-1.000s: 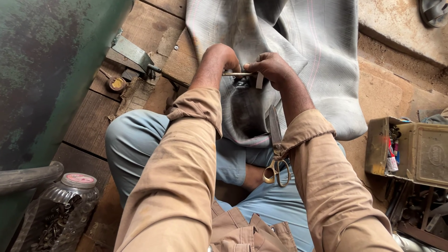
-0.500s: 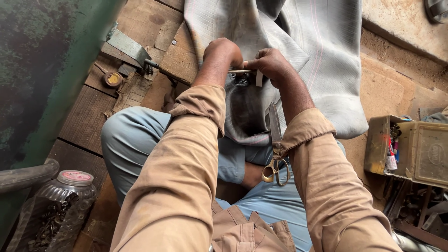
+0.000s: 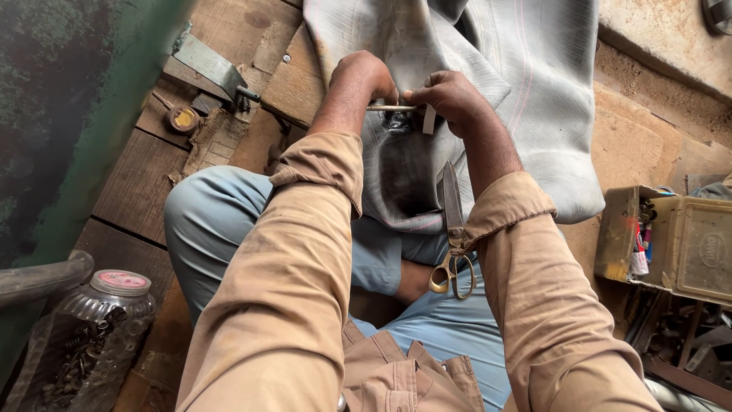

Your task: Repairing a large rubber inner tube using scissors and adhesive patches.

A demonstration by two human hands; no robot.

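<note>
A large grey rubber sheet (image 3: 526, 84), like a tyre's inner tube, drapes from the wooden floor onto my lap. My left hand (image 3: 364, 76) and my right hand (image 3: 448, 98) meet over a dark patch on it. Between them they grip a thin metal tool (image 3: 390, 108), held level, and a small pale strip hangs from my right fingers. A pair of scissors (image 3: 451, 229) with brass-coloured handles lies closed on my lap, beside my right forearm.
A clear plastic jar (image 3: 99, 336) with a pink lid stands at the lower left, full of small metal parts. A metal bracket (image 3: 210, 65) and a small round tin (image 3: 184, 120) lie on the planks. An open green metal box (image 3: 671, 240) sits right.
The view has shifted slightly; both hands stay together on the metal tool over the rubber sheet. The scissors have not moved.
</note>
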